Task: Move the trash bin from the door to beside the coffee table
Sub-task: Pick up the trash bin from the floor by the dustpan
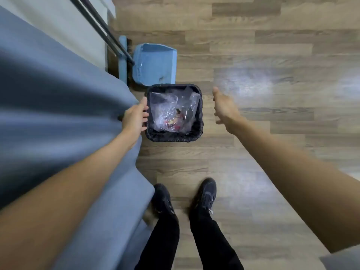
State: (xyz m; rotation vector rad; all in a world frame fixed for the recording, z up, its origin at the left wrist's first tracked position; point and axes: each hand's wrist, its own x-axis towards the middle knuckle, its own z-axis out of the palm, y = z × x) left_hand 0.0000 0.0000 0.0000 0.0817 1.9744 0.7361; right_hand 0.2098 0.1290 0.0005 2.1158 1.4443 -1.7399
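Observation:
A square black trash bin point(198, 131) with a black liner stands on the wood floor, seen from above. Clear plastic and scraps of rubbish lie inside it. My left hand point(135, 116) is at the bin's left rim, fingertips touching or nearly touching the edge, fingers apart. My right hand point(224, 106) hovers open just right of the bin's right rim, a small gap away. Neither hand grips the bin.
A large grey-blue fabric surface point(58, 114) fills the left side, close against the bin. A blue dustpan point(155, 65) with dark long handles point(105, 30) leans just beyond the bin. My two black shoes point(185, 197) stand on the wood floor point(272, 133) in front.

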